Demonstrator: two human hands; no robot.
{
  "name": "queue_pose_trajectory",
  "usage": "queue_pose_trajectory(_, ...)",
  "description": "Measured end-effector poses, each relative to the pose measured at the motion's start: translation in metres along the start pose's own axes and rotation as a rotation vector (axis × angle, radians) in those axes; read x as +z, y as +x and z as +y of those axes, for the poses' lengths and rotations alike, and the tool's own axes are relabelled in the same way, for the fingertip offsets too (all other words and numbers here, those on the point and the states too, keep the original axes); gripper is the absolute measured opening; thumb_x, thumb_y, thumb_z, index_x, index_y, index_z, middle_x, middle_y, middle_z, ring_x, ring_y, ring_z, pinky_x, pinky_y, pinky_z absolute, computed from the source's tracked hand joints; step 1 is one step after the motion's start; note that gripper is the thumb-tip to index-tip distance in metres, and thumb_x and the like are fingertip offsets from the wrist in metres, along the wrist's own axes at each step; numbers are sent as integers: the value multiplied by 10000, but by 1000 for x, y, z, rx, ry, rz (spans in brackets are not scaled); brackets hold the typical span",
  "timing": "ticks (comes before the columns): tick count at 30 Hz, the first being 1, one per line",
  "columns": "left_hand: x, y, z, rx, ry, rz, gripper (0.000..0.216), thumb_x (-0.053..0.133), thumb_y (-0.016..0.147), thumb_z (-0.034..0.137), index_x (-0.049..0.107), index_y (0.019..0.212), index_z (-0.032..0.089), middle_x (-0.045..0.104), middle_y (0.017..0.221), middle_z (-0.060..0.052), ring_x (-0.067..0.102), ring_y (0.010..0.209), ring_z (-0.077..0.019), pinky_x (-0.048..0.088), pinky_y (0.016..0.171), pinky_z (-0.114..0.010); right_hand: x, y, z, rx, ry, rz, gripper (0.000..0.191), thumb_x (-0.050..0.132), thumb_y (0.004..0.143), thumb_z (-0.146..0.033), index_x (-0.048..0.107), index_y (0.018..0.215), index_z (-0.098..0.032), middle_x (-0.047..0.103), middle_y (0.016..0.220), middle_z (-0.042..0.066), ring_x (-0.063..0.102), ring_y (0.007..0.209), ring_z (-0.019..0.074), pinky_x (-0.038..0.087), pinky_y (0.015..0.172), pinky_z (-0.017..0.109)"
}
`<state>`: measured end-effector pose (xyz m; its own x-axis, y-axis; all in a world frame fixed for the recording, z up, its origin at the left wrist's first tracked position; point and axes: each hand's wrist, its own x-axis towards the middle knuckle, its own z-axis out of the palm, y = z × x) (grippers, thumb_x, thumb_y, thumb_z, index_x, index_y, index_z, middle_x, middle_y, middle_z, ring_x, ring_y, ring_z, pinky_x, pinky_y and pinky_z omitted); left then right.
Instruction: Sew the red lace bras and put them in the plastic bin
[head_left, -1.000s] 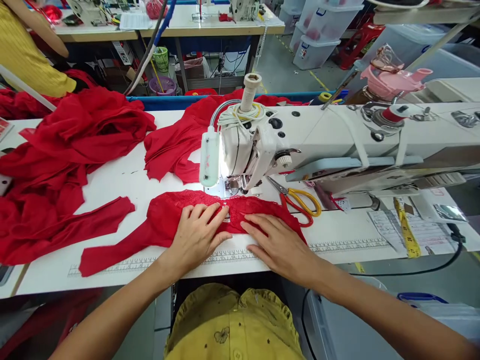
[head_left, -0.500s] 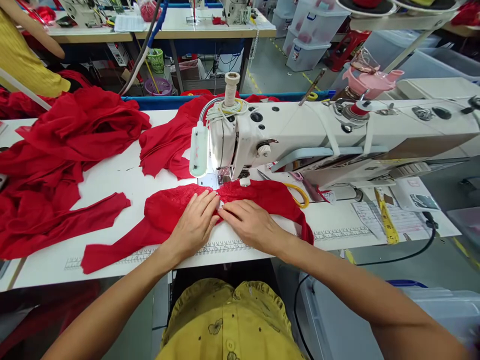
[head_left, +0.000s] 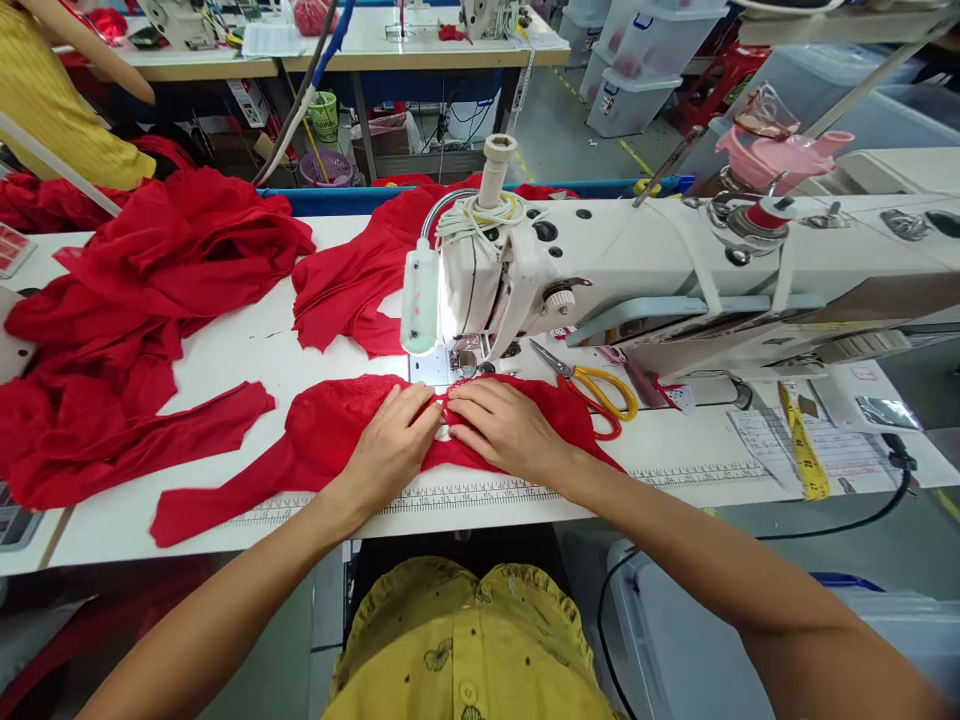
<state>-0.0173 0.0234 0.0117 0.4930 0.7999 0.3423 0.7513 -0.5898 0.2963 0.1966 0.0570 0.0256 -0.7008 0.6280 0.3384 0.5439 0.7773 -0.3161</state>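
A red fabric piece with lace (head_left: 319, 425) lies across the front of the sewing machine bed. My left hand (head_left: 397, 440) grips its near edge just left of the needle area, fingers close together. From the right, my right hand (head_left: 506, 428) holds the same piece, fingertips bent onto it. A small white patch shows between the hands. Just behind my fingertips are the presser foot (head_left: 465, 362) and the lit metal needle plate (head_left: 429, 368). The sewing machine (head_left: 622, 255) stands over the cloth. Scissors with yellow and orange handles (head_left: 600, 392) lie right of my right hand.
Heaped red fabric (head_left: 165, 260) covers the table's left side; another red piece (head_left: 352, 280) lies behind the lamp (head_left: 421, 300). A printed ruler (head_left: 465, 493) runs along the front edge. A yellow tape measure (head_left: 804, 445) and papers (head_left: 855, 450) lie at right. Someone in a yellow top (head_left: 67, 110) is far left.
The view has shifted, so the machine appears further right. The right end of the fabric has drawn in toward my hands, uncovering the scissors. Both hands stay on the cloth.
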Motion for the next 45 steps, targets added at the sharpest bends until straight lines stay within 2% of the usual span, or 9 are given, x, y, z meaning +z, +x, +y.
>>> queue_pose_trajectory(2,3,-4,-3,-11,42,8,297,434,1021,162,597,1268,138,614,1377,-166,550,1334,-298,442,1141,-576,5,-4,5,26,8,31,278,538,1007,-306,658,1220,-173,697,1241,115,609,1171,263,509,1013,459)
queue_pose_trajectory(4,4,-8,-4,-19,46,48,291,483,1013,195,596,1274,134,607,1397,-167,521,1371,-308,442,1151,-558,7,-9,7,35,29,57,304,558,1000,-319,641,1255,-175,693,1264,103,601,1195,257,494,1036,454)
queue_pose_trajectory(7,3,-10,-4,-28,57,105,260,538,990,205,635,1218,122,635,1358,-168,543,1349,-314,468,1139,-516,7,-13,7,41,50,61,319,586,987,-341,644,1251,-172,692,1265,101,595,1204,255,484,1045,448)
queue_pose_trajectory(10,3,-9,-2,-49,99,122,279,547,979,187,640,1235,127,675,1303,-154,589,1298,-316,463,1135,-529,5,-12,7,65,59,43,351,597,982,-384,637,1271,-188,684,1283,101,586,1218,255,476,1042,449)
queue_pose_trajectory(14,4,-9,-1,-65,132,111,349,549,975,183,609,1317,147,668,1326,-153,579,1315,-324,454,1135,-544,4,-12,8,69,51,3,380,594,981,-434,640,1285,-210,665,1313,96,578,1220,263,462,1040,453)
queue_pose_trajectory(23,2,-9,-2,-61,149,120,356,583,962,179,616,1316,156,660,1338,-160,571,1329,-330,450,1137,-550,4,-11,7,85,25,-14,349,590,986,-414,667,1273,-231,656,1339,76,591,1195,267,471,1014,451)
queue_pose_trajectory(32,0,-9,-1,-30,198,81,312,597,956,154,651,1262,180,645,1343,-177,553,1342,-364,449,1110,-625,4,-12,7,99,25,-21,366,576,991,-424,659,1290,-230,650,1353,71,592,1200,275,461,1031,469)
queue_pose_trajectory(40,0,-9,0,-48,207,70,319,590,960,169,656,1271,186,645,1355,-153,541,1350,-374,446,1112,-615,4,-12,6,120,46,-43,406,576,988,-436,629,1328,-220,631,1377,82,577,1207,279,440,1044,478)
queue_pose_trajectory(45,1,-8,1,-88,196,79,318,568,974,192,651,1276,139,668,1330,-145,561,1329,-356,440,1126,-593,4,-14,5,169,27,-45,484,590,967,-482,611,1343,-178,602,1414,114,570,1211,296,435,1033,491)
